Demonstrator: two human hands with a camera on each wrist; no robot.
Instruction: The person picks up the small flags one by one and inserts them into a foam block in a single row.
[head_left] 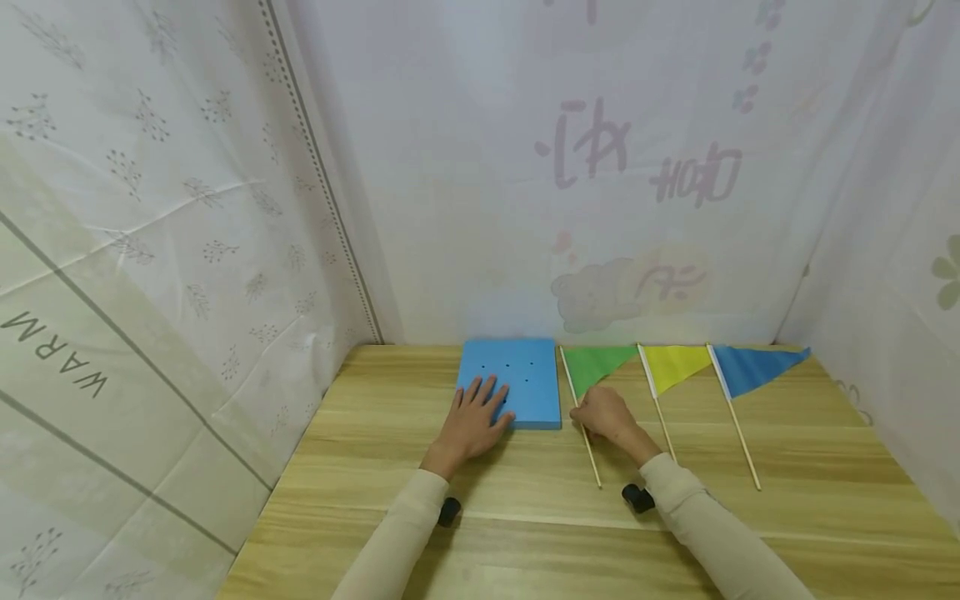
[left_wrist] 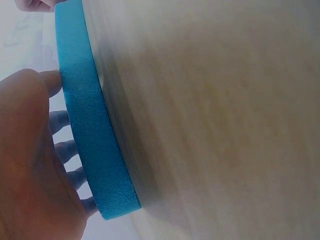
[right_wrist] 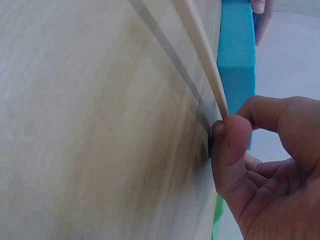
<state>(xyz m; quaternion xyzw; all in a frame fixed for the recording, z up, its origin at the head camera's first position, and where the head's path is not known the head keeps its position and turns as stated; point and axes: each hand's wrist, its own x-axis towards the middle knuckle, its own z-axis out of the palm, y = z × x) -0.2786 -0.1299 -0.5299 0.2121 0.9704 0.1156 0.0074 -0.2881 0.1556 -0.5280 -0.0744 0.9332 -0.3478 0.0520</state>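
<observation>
From left to right on the wooden counter (head_left: 525, 517): the left hand (head_left: 472, 421) lies flat with fingers straight on the near part of a blue foam block (head_left: 517, 379), whose top carries small holes, its grip wide and clasping nothing. Just right of the block, the right hand (head_left: 606, 414) pinches the thin wooden stick of the green flag (head_left: 596, 365) between thumb and curled fingers, the flag lying on the counter beside the block. Further right lie the yellow flag (head_left: 675, 365) and the blue flag (head_left: 753, 367), apart from both hands.
</observation>
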